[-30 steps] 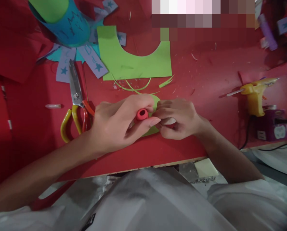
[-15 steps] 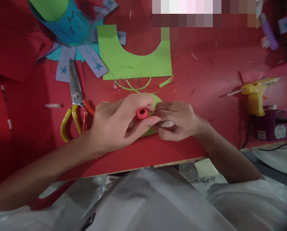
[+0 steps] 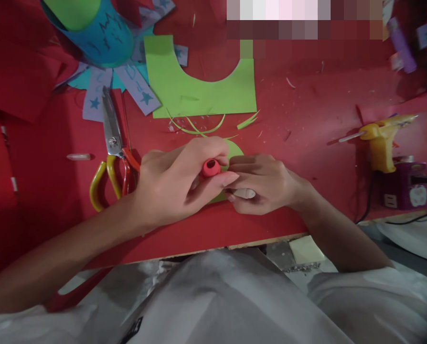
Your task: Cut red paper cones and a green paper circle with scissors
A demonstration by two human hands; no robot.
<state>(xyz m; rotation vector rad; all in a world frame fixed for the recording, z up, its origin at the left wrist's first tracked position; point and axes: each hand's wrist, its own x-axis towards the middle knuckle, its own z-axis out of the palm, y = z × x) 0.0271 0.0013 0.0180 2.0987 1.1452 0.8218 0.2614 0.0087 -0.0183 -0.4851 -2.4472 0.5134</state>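
Note:
My left hand [image 3: 185, 179] is closed around a red tube-like piece [image 3: 211, 167] whose round end, with a dark hole in it, faces up. Fingers curled, my right hand [image 3: 261, 181] presses against the left and grips a whitish piece with a rounded end [image 3: 245, 193]; its other end is hidden. I cannot tell whether the two pieces are joined. Beneath both hands lies a rounded piece of green paper [image 3: 236, 149], mostly covered. Scissors [image 3: 113, 138] with yellow and red handles rest left of my left hand.
Beyond my hands lie a green paper sheet with a curved cut-out [image 3: 202, 98] and thin green strips [image 3: 247, 120]. A blue paper cylinder [image 3: 115, 40] stands at upper left. On the right are a yellow glue gun [image 3: 380, 145] and a purple power box [image 3: 403, 186] with a cord.
My right hand has shifted slightly down and turned, and the whitish rounded end has moved a little left and down. My left hand has hardly moved.

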